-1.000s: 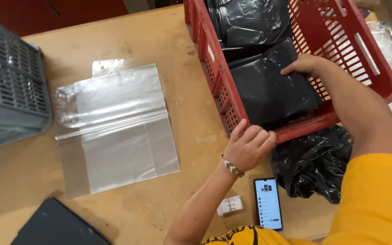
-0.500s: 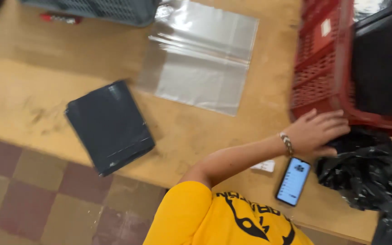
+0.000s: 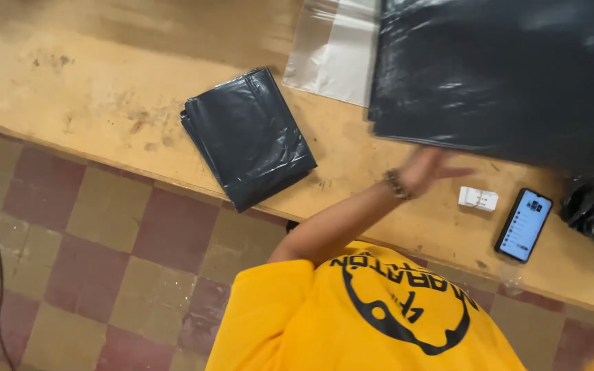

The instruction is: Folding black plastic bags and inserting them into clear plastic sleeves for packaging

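Worn wooden table (image 3: 70,89) over checkered floor (image 3: 91,275); my blurred left hand (image 3: 427,168), fingers spread, under black bag (image 3: 503,75); right hand unseen.

Bare table (image 3: 91,89) left of folded black bag stack (image 3: 249,137): open passage. Right side crowded: large black sheet (image 3: 503,75), phone (image 3: 524,225), small white box (image 3: 478,198).

A worn wooden table (image 3: 104,82) stands over a red-and-tan checkered floor (image 3: 104,275).

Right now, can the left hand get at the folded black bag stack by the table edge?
Probably yes: the folded black bag stack lies uncovered on the wooden table, with nothing between it and the left hand.
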